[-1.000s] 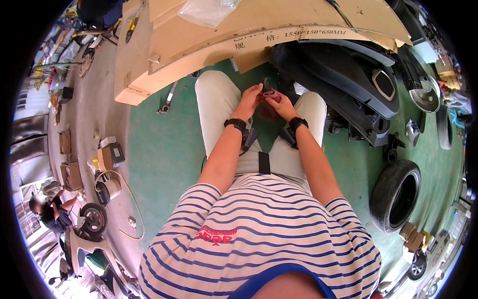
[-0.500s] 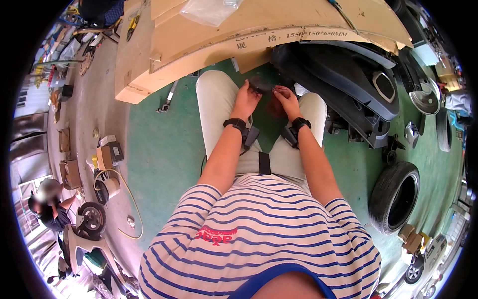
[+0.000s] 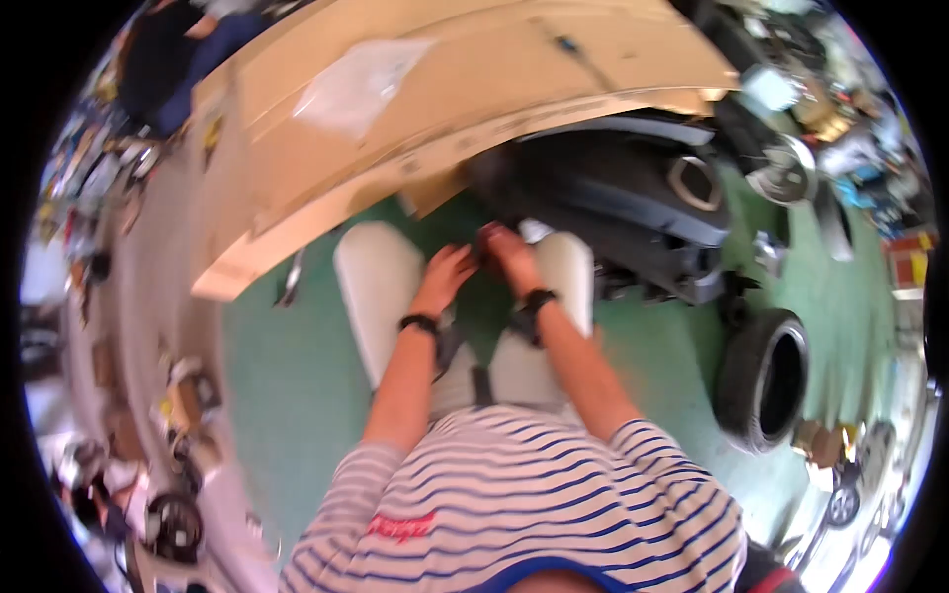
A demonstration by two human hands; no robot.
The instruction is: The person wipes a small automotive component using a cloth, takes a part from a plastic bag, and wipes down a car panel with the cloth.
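Note:
My left hand (image 3: pixel 444 281) is between my knees, its fingers reaching toward the right hand. Motion smears those fingers, so their grip is unclear. Close beside it, my right hand (image 3: pixel 510 259) has its fingers curled together around something small and dark that I cannot make out. Both hands hover over the green floor (image 3: pixel 287 395). Just beyond the right hand lies a large black vehicle body part (image 3: pixel 613 178), shaped like a motorcycle seat and tail.
A long cardboard box (image 3: pixel 326 188) spans the front, bearing a clear plastic bag (image 3: pixel 361 84) and a thin tool (image 3: pixel 568 44). A tyre (image 3: pixel 733 395) stands at right. Another person (image 3: pixel 158 64) is at upper left. A metal part (image 3: pixel 290 279) lies on the floor.
The view has shifted and blurred. The dark rounded piece that showed in my left hand is no longer distinct. My hands have come closer together, and a person now shows at upper left.

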